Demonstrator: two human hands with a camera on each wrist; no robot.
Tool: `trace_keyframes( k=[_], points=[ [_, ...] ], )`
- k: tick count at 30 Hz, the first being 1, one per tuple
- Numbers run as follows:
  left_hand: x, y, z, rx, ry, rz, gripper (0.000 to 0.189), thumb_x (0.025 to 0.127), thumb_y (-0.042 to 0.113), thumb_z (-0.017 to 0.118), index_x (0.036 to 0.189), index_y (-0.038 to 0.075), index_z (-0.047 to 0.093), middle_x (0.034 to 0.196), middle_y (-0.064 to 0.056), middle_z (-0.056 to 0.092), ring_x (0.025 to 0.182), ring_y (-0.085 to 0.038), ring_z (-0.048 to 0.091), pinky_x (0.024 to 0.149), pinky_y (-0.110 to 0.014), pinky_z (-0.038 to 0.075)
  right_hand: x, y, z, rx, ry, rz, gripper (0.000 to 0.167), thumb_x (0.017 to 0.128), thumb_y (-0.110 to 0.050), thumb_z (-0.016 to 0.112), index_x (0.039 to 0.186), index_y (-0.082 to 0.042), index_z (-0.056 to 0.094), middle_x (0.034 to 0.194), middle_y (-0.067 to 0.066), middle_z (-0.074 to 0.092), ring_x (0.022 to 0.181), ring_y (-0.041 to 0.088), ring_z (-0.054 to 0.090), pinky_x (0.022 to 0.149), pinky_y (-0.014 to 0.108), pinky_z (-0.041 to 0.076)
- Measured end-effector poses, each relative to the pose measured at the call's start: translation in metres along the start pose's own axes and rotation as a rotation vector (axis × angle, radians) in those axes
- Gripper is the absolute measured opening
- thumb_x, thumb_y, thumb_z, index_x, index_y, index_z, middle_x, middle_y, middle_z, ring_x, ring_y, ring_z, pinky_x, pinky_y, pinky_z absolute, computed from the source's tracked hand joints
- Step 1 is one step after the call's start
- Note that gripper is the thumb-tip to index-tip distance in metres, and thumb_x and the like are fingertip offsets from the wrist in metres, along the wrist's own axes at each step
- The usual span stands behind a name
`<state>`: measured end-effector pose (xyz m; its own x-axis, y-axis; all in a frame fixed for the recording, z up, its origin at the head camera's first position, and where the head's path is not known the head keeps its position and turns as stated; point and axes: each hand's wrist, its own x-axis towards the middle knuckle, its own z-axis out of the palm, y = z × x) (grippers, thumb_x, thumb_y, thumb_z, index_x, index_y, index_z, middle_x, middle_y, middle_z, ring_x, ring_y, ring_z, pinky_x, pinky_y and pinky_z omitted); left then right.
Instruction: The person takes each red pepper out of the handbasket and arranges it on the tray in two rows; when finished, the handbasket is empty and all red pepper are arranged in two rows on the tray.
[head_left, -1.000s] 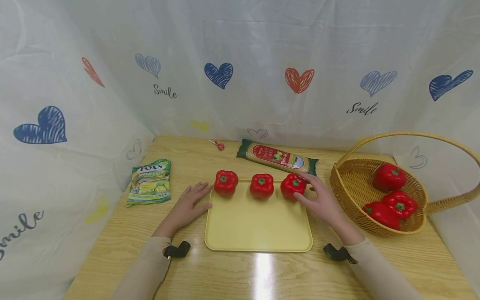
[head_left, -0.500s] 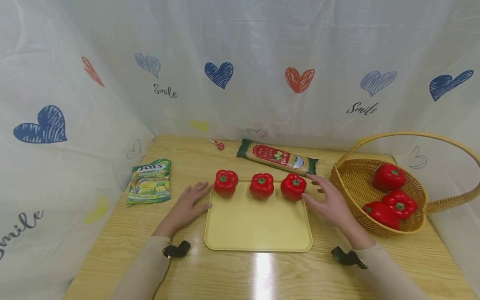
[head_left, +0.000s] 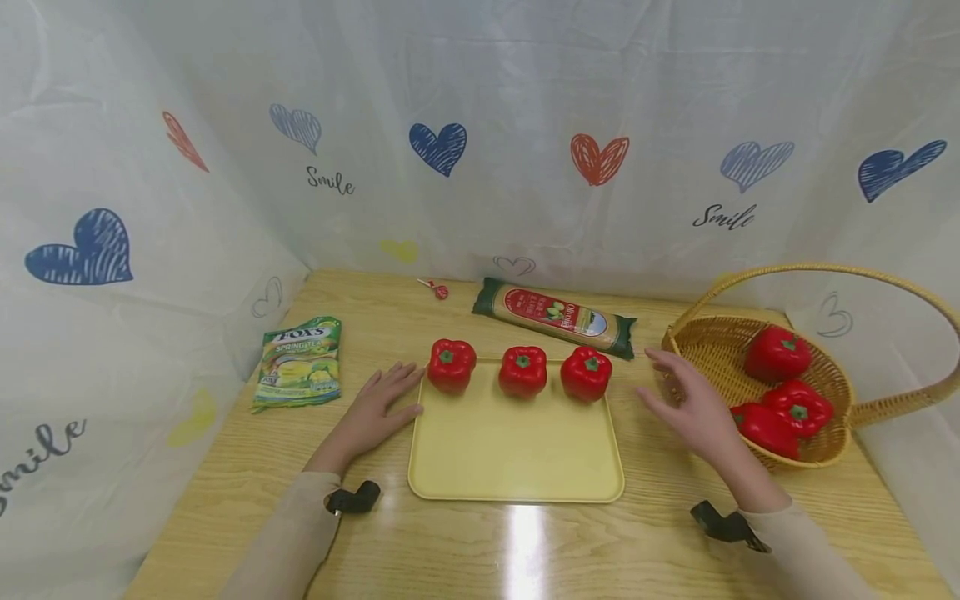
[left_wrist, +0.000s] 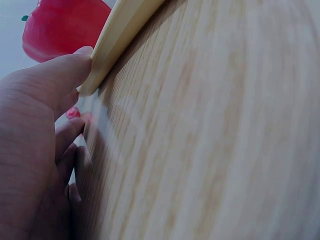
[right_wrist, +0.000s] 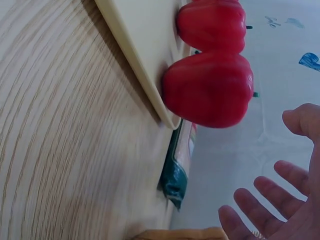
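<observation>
Three red bell peppers stand in a row along the far edge of a yellow tray (head_left: 517, 450): a left pepper (head_left: 452, 367), a middle pepper (head_left: 522, 372) and a right pepper (head_left: 587, 374). My left hand (head_left: 378, 412) rests at the tray's left edge, its thumb touching the rim (left_wrist: 102, 55) in the left wrist view. My right hand (head_left: 697, 408) is held with fingers spread and nothing in them, between the tray and a wicker basket (head_left: 682, 375). In the right wrist view a gap separates its fingers from the nearest pepper (right_wrist: 210, 90).
More red peppers (head_left: 780, 354) lie in the basket, whose tall handle (head_left: 810, 268) arches over it. A long noodle-like packet (head_left: 555, 317) and a lollipop (head_left: 441, 292) lie behind the tray. A green Fox's candy bag (head_left: 300, 364) lies at left. A printed curtain (head_left: 517, 208) hangs behind.
My right hand has let go of the right pepper and moved right, towards the basket. The peppers, tray and left hand have stayed in place.
</observation>
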<state>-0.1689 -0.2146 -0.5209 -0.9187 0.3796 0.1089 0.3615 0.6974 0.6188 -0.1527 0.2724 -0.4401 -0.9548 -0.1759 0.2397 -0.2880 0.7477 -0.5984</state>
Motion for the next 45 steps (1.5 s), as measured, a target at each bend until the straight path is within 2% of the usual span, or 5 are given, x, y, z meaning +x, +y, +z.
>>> trace_keyframes(
  k=[3, 9, 15, 22, 45],
  points=[
    [0.001, 0.001, 0.0, -0.007, -0.006, -0.007, 0.065, 0.1, 0.042, 0.063, 0.156, 0.015, 0.044, 0.161, -0.013, 0.037, 0.153, -0.034, 0.024, 0.126, -0.054, 0.005, -0.003, 0.003, -0.005, -0.032, 0.016, 0.001, 0.057, 0.094, -0.018, 0.075, 0.144, -0.002, 0.053, 0.138, 0.024, 0.056, 0.12, 0.043, 0.057, 0.094, 0.062, 0.05],
    [0.001, 0.002, -0.001, -0.008, -0.015, -0.011, 0.065, 0.1, 0.041, 0.063, 0.156, 0.015, 0.044, 0.162, -0.012, 0.037, 0.153, -0.033, 0.023, 0.126, -0.053, 0.005, -0.009, 0.007, -0.016, -0.042, 0.048, 0.009, 0.054, 0.094, -0.021, 0.075, 0.141, -0.002, 0.056, 0.138, 0.02, 0.057, 0.12, 0.038, 0.057, 0.092, 0.013, 0.047],
    [0.001, 0.001, -0.001, -0.01, -0.019, -0.016, 0.065, 0.1, 0.042, 0.063, 0.156, 0.016, 0.043, 0.162, -0.011, 0.036, 0.154, -0.032, 0.022, 0.127, -0.051, 0.004, -0.015, 0.009, -0.027, -0.074, 0.072, 0.04, 0.053, 0.095, -0.023, 0.074, 0.141, -0.005, 0.056, 0.138, 0.019, 0.058, 0.117, 0.039, 0.059, 0.087, 0.044, 0.054],
    [0.001, 0.0, 0.002, -0.002, -0.008, 0.0, 0.064, 0.1, 0.042, 0.063, 0.156, 0.015, 0.044, 0.161, -0.012, 0.037, 0.153, -0.034, 0.024, 0.126, -0.054, 0.006, -0.024, 0.017, -0.041, -0.095, 0.094, 0.046, 0.052, 0.095, -0.025, 0.075, 0.141, -0.007, 0.058, 0.135, 0.02, 0.059, 0.114, 0.038, 0.06, 0.081, 0.005, 0.041],
    [0.001, 0.0, 0.001, -0.006, -0.009, 0.0, 0.065, 0.1, 0.039, 0.064, 0.156, 0.014, 0.043, 0.162, -0.014, 0.037, 0.153, -0.036, 0.023, 0.126, -0.055, 0.004, -0.05, 0.075, -0.086, -0.244, 0.018, 0.097, 0.057, 0.09, -0.024, 0.08, 0.137, -0.001, 0.059, 0.119, 0.024, 0.062, 0.093, 0.028, 0.055, 0.066, 0.028, 0.044]
  ],
)
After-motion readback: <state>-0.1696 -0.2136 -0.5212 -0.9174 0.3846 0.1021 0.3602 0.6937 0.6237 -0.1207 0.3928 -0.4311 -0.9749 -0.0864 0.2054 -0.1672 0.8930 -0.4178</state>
